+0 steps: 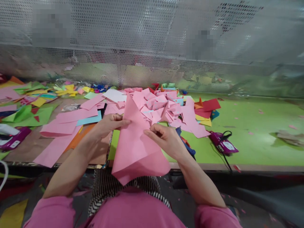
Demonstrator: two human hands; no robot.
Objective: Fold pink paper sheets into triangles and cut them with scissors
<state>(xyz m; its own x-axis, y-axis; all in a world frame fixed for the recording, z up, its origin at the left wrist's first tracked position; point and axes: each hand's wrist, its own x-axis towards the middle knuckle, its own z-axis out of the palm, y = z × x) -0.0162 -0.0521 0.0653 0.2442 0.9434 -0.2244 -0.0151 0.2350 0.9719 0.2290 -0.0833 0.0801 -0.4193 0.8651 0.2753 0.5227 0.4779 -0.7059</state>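
Observation:
A large pink sheet (137, 142) is held up over the table's front edge, its lower end curling above the lap. My left hand (114, 123) pinches its left edge between thumb and fingers. On the sheet's right side, my right hand (163, 136) is closed, thumb against the curled fingers; what lies between these fingertips is too small to make out. Behind the sheet spreads a heap of folded pink paper pieces (156, 104). Blue-handled scissors (187, 142) lie partly hidden behind my right wrist.
Pink strips (76, 114) and a light blue strip (90, 118) lie at the left. A purple device (223, 144) with a cable rests on the right, another (15, 137) at the far left. A perforated metal panel (142, 31) stands behind the green table (256, 126).

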